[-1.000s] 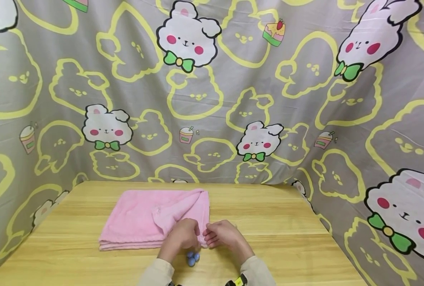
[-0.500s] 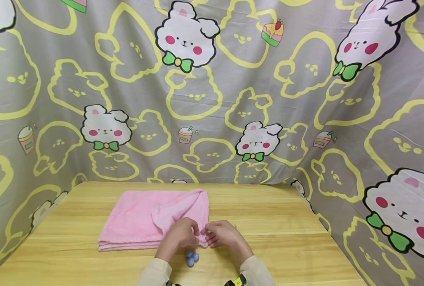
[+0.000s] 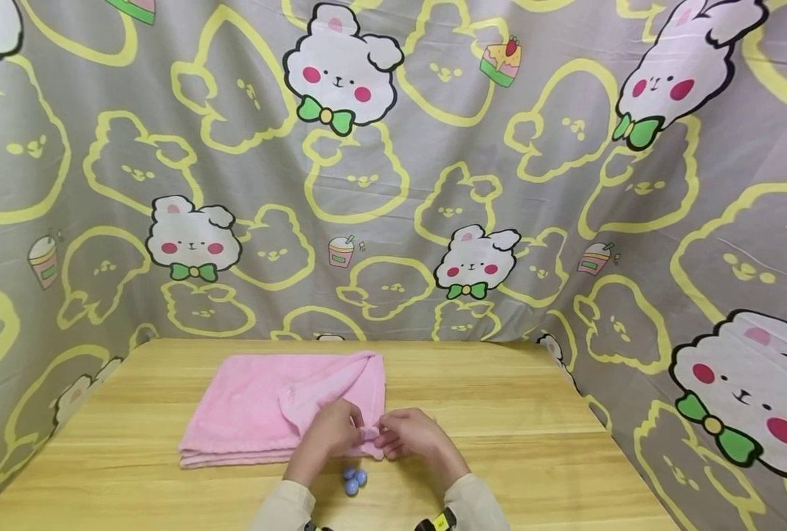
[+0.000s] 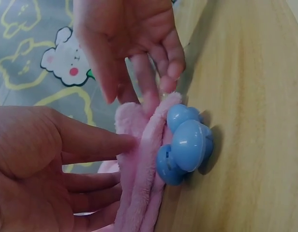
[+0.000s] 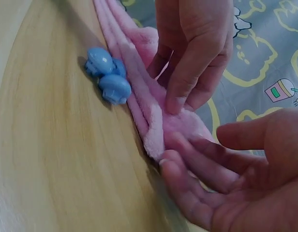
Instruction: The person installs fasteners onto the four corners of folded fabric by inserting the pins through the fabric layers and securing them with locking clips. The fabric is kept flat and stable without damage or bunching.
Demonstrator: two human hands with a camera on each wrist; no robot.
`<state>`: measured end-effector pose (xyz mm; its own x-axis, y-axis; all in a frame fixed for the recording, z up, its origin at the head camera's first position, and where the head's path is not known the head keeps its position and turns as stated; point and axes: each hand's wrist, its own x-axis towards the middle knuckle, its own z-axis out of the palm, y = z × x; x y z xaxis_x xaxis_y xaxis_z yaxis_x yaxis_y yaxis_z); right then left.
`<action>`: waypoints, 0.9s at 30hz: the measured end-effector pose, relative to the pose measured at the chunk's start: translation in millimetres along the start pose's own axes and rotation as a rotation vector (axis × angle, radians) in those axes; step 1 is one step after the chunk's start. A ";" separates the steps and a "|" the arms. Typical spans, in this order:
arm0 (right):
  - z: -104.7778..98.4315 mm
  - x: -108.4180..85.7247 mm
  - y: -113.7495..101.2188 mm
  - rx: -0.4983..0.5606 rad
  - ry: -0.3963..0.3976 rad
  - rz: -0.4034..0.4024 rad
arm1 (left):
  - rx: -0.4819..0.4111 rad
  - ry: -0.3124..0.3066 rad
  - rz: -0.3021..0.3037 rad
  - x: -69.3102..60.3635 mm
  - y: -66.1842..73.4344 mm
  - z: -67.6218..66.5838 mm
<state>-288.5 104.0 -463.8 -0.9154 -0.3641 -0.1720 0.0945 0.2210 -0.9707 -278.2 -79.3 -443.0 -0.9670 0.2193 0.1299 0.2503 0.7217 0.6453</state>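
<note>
A folded pink plush towel (image 3: 254, 405) lies on the table, its near right corner between my two hands. My left hand (image 3: 336, 429) pinches the layered edge there, the thumb on top and the other fingers partly hidden behind the cloth. My right hand (image 3: 411, 434) meets the same corner with its fingertips; in the right wrist view its thumb (image 5: 241, 135) stands apart from the fabric. Several glossy blue mushroom-shaped plastic pieces (image 4: 191, 145) are clustered on the wood just in front of the towel's edge, with neither hand touching them.
The wooden table (image 3: 512, 442) extends to both sides of the towel. Grey curtain fabric (image 3: 393, 184) printed with white rabbits and yellow outlines hangs behind it and along the left and right sides.
A small pink fold of the corner now shows raised between my hands. The right fingertips have come closer to the cloth, and the head view has shifted slightly.
</note>
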 end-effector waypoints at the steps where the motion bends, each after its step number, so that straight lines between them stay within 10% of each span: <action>1: 0.0 0.7 0.1 0.008 0.006 -0.010 | -0.002 0.004 -0.001 -0.1 0.1 -0.7; 27: 5.9 0.1 -4.1 0.017 0.078 -0.115 | -0.019 0.107 0.048 3.9 3.0 -3.7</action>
<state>-286.7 97.7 -460.8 -0.9482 -0.3143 -0.0462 -0.0069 0.1658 -0.9861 -281.4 -78.8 -437.8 -0.9537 0.1809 0.2403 0.2965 0.6996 0.6501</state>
